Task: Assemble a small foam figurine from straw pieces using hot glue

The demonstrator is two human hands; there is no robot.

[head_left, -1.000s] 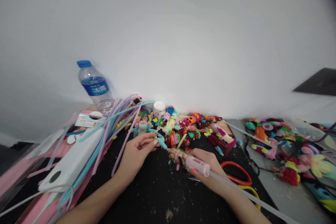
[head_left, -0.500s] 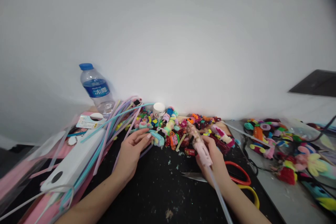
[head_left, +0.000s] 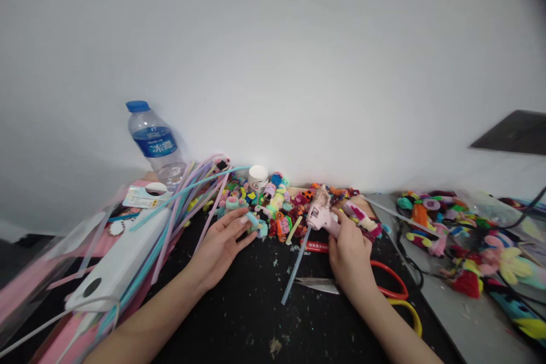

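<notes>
My right hand is wrapped round the handle of a pale pink hot glue gun. The gun's stained nozzle end points away from me, and a long translucent glue stick trails from its back towards the near left. Between thumb and finger, my left hand pinches a small light blue fuzzy piece, partly hidden by the fingertips. Just beyond both hands lies a heap of colourful pipe-cleaner figures. Scissors with red and yellow handles lie under and beside my right forearm.
A water bottle leans at the wall. Long pastel pipe cleaners and a white power strip lie on the left. A white paper cup stands behind the heap. More fuzzy figures and dark cables spread over the right side.
My right hand has turned the glue gun, so its glue stick swings from the near right to the near left. My left hand has shifted slightly right, its lower fingers more spread.
</notes>
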